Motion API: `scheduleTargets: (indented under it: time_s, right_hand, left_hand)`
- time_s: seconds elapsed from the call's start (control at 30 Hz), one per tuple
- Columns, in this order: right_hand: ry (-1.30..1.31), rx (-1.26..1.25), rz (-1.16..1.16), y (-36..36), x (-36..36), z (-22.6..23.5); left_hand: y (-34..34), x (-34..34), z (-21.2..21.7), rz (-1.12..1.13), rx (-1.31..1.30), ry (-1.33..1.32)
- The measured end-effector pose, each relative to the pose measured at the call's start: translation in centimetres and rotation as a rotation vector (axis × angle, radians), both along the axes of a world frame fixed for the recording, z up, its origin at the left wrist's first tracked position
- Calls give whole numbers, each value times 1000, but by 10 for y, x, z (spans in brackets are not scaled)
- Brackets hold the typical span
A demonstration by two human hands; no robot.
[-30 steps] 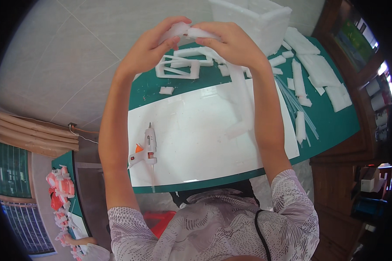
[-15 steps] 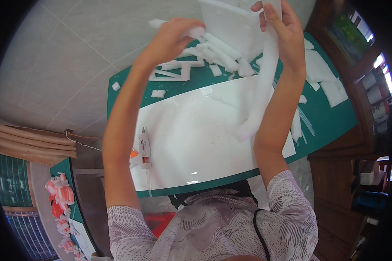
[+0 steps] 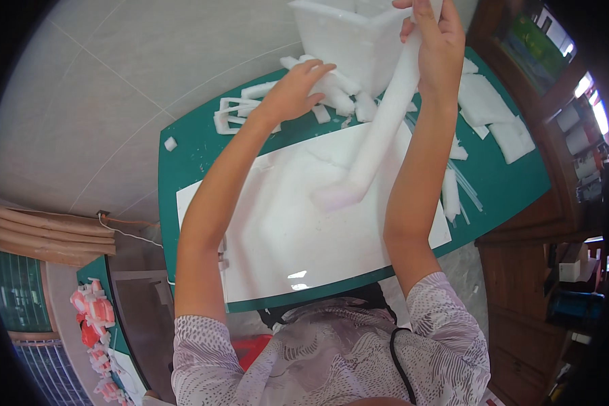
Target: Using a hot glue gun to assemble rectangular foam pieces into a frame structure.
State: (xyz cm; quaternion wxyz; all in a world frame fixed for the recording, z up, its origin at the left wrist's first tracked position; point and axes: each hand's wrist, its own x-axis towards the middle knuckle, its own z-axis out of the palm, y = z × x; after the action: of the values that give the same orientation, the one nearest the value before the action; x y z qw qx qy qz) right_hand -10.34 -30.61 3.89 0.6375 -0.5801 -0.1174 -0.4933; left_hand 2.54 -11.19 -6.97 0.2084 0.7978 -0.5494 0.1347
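The work looks partway done: a white foam box (image 3: pixel 348 47) already stands at the top centre of the frame on the green counter (image 3: pixel 514 183), while loose foam scraps (image 3: pixel 494 111) and an open foam frame (image 3: pixel 233 115) lie unused around it. The right hand (image 3: pixel 436 51) has its grip closed around a long foam strip (image 3: pixel 379 142), slanting down from the box over a white sheet (image 3: pixel 284 237). The left hand (image 3: pixel 294 91) rests on small foam pieces (image 3: pixel 338 91), fingers loosely spread.
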Motion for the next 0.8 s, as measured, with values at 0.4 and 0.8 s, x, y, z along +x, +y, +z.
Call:
scheduleTargets:
  time_s: [0.4,0.8]
  right_hand:
    - [-20,154,270,66,39,-15]
    - [187,-322,347,81,25,-20]
  left_hand:
    - [25,-81,69,-329,-459,1470]
    - [65,-73,85,52,-475,1024]
